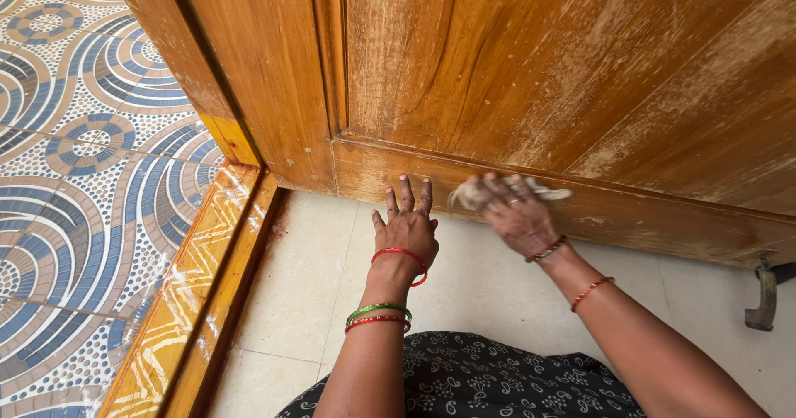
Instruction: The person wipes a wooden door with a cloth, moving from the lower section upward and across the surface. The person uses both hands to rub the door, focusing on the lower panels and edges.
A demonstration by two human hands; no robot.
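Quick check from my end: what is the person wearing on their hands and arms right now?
Both forearms are bare, with no sleeves or gloves. The left hand has a red bangle at the wrist, then a green bangle and another red one further up. The right hand has a finger ring, a beaded bangle at the wrist and a red bangle higher up.

Your left hand [406,226] lies flat on the bottom of the wooden door [531,78]. Your right hand [518,212] presses a pale cloth [474,192], maybe crumpled, against it.
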